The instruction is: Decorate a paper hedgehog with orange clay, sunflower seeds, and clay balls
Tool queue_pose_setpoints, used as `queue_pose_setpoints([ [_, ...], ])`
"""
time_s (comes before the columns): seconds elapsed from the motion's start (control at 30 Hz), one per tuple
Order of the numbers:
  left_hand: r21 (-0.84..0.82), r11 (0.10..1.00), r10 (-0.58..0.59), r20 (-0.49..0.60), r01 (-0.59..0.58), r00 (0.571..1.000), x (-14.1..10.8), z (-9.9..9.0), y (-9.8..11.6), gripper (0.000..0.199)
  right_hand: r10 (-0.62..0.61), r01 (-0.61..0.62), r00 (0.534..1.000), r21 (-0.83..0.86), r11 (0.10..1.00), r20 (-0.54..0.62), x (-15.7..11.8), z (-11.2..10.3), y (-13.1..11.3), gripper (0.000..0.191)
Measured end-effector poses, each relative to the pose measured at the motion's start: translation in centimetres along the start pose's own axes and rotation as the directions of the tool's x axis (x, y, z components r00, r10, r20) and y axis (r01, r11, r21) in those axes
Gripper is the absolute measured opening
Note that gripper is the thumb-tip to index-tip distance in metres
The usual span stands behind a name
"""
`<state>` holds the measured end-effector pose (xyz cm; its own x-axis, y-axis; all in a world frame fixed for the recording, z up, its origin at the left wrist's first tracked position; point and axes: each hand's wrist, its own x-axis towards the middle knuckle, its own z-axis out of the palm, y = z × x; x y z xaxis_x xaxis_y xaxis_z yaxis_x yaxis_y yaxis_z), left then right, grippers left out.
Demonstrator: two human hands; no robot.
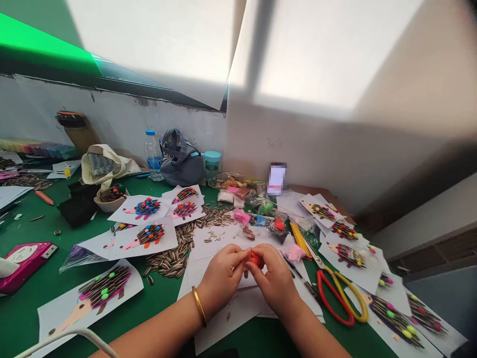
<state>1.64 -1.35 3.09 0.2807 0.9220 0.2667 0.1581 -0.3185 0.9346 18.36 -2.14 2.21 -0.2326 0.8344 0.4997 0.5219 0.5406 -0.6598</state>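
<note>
My left hand (223,275) and my right hand (275,278) meet over the white paper (197,271) in the middle of the table. A small lump of orange-red modelling clay (255,258) shows between their fingertips. Both hands are closed in a pinch on it, and the fingers hide part of the lump. Beneath them, a bit of brown (246,273) shows on the paper. Close by lie a brown clay scrap (248,232), pink clay (296,252) and a black pen (306,281).
Sunflower seeds (179,243) are heaped left of the paper. Hedgehog pictures (93,298) lie on both sides. Scissors with red and yellow handles (337,298) rest at right, beside a yellow cutter (300,238). A bag (181,164), a bottle (152,154) and a phone (276,179) stand behind.
</note>
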Motion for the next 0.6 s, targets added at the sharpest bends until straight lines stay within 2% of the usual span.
queue_pose_setpoints([
  [0.07,0.117,0.992,0.035,0.031,-0.038,0.999,0.03,-0.03,-0.12,0.022,0.012,-0.012,1.0,0.027,1.0,0.001,0.1,0.01,0.06,0.014],
  [0.13,0.128,0.991,0.033,0.025,-0.036,0.999,0.17,-0.18,-0.19,0.022,0.029,-0.029,1.0,0.06,0.998,0.008,0.24,-0.09,0.18,0.016],
  [0.2,0.061,0.998,-0.008,-0.009,0.009,1.0,0.4,-0.36,-0.15,0.02,0.055,-0.056,0.998,0.098,0.994,0.012,0.36,-0.24,0.36,0.017],
  [0.27,-0.073,0.993,-0.098,-0.026,0.096,0.995,0.66,-0.46,0.01,0.018,0.091,-0.091,0.996,0.138,0.986,0.002,0.39,-0.36,0.56,0.018],
  [0.37,-0.274,0.938,-0.213,0.031,0.213,0.977,0.87,-0.3,0.28,0.019,0.134,-0.129,0.991,0.174,0.976,-0.021,0.29,-0.38,0.77,0.02],
  [0.5,-0.299,0.935,-0.181,0.057,0.189,0.982,0.8,0.0,0.28,0.014,0.147,-0.144,0.989,0.164,0.976,-0.007,0.07,-0.19,0.78,0.022],
  [0.6,-0.296,0.932,-0.227,-0.025,0.21,0.974,0.88,-0.32,-0.05,0.015,0.15,-0.148,0.989,0.159,0.976,-0.005,0.09,-0.27,0.85,0.023],
])
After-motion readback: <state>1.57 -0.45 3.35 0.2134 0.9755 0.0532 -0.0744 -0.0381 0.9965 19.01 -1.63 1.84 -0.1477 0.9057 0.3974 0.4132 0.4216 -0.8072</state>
